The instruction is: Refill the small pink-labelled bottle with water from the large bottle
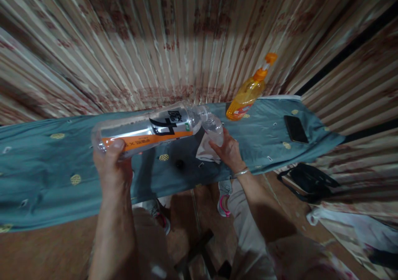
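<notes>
My left hand is wrapped round the base end of a large clear plastic bottle with an orange and silver label. The bottle lies almost level in the air, its neck pointing right. At its mouth is a small clear cup, held in the closed fingers of my right hand. Whether any liquid passes between them I cannot make out. A whitish folded cloth lies under the cup, and a small black cap sits on the table below the bottle.
On the teal-covered table, an orange pump bottle stands at the back right, with a black phone farther right. A black bag is beyond the table's right front edge. Pleated curtains hang behind.
</notes>
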`<control>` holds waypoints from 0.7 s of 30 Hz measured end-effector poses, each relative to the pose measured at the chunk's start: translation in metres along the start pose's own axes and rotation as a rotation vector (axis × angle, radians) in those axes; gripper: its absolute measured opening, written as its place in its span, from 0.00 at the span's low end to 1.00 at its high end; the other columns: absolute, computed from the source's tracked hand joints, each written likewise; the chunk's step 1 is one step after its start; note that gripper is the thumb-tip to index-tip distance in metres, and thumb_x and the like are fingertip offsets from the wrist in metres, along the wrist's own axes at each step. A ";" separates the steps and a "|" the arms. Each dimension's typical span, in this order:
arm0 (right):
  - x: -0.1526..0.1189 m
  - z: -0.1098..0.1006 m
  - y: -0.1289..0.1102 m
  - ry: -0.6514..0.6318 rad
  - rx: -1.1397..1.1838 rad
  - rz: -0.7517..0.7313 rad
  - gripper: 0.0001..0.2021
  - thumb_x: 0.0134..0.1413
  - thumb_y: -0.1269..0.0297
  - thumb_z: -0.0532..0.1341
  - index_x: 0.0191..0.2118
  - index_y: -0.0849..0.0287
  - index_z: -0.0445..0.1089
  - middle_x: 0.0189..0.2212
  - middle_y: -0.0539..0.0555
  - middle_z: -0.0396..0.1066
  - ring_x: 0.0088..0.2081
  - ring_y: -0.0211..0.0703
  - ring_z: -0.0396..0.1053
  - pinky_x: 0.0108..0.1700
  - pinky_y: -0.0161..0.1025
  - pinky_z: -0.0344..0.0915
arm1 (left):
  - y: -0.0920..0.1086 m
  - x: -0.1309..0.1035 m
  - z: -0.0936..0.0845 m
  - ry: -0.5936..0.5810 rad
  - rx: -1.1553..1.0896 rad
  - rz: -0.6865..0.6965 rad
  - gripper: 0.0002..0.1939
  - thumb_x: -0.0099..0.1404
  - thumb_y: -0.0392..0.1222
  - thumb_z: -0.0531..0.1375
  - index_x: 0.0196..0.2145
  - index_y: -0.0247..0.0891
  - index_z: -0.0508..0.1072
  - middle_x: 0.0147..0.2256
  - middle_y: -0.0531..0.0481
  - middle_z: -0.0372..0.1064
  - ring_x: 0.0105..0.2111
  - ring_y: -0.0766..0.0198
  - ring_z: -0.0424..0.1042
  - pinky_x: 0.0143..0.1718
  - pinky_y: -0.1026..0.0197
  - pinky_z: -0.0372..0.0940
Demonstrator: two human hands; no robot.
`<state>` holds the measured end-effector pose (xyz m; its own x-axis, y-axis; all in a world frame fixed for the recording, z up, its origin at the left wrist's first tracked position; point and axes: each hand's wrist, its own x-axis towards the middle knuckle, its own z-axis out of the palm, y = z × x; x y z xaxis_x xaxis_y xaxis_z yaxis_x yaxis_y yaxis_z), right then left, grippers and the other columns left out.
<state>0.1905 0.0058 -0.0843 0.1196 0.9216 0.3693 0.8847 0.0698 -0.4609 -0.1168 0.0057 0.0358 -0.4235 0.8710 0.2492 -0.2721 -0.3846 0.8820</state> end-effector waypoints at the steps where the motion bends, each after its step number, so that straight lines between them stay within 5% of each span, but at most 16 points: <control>1: 0.000 0.000 0.000 -0.001 -0.001 -0.002 0.34 0.64 0.50 0.67 0.67 0.66 0.64 0.48 0.71 0.82 0.48 0.64 0.81 0.48 0.55 0.79 | 0.000 0.000 0.000 0.000 0.002 -0.002 0.30 0.42 0.48 0.75 0.44 0.41 0.78 0.42 0.46 0.80 0.30 0.64 0.73 0.20 0.67 0.65; 14: 0.000 0.000 0.000 -0.005 0.000 0.017 0.35 0.63 0.49 0.67 0.67 0.68 0.65 0.48 0.72 0.82 0.47 0.64 0.82 0.48 0.52 0.78 | 0.000 -0.001 0.001 0.000 0.010 -0.003 0.32 0.42 0.48 0.75 0.47 0.42 0.78 0.44 0.46 0.79 0.31 0.62 0.74 0.28 0.60 0.71; 21: 0.001 -0.001 -0.003 -0.017 -0.016 0.033 0.34 0.61 0.55 0.69 0.67 0.67 0.64 0.49 0.71 0.82 0.49 0.62 0.82 0.50 0.52 0.78 | 0.000 -0.001 0.000 -0.021 -0.009 0.002 0.32 0.43 0.48 0.76 0.47 0.42 0.78 0.43 0.46 0.79 0.31 0.63 0.74 0.24 0.66 0.67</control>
<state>0.1887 0.0065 -0.0823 0.1408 0.9298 0.3401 0.8878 0.0335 -0.4591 -0.1164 0.0048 0.0351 -0.4059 0.8765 0.2590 -0.2791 -0.3887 0.8780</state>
